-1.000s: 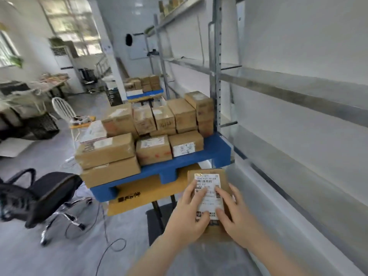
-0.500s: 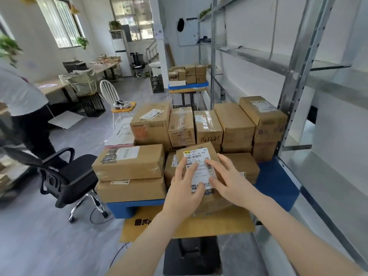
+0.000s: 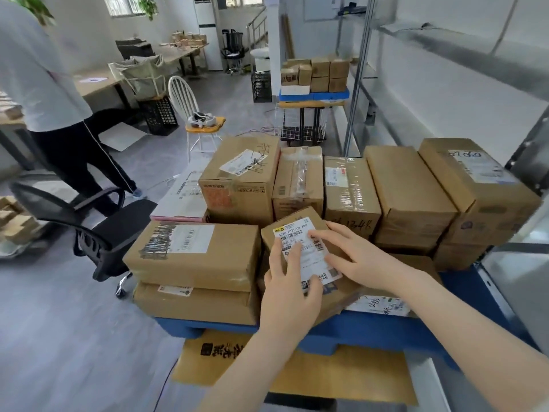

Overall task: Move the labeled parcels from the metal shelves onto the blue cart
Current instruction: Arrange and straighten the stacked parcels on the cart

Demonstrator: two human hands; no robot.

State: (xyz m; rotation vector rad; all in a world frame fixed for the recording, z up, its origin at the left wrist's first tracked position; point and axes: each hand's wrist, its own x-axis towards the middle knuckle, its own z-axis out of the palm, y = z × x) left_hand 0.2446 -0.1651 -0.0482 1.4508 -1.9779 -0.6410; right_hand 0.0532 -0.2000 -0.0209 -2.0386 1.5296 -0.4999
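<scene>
Blue cart [image 3: 371,325]; left hand [image 3: 292,281], right hand [image 3: 356,257] flat atop labeled parcel [image 3: 297,221]

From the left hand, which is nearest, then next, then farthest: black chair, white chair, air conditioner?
1. Black chair, left of the left hand.
2. White chair, farther back, left.
3. Air conditioner, by the back wall.

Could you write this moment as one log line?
step: placing parcel; left hand: flat on label; right hand: flat on label; place: blue cart front
</scene>
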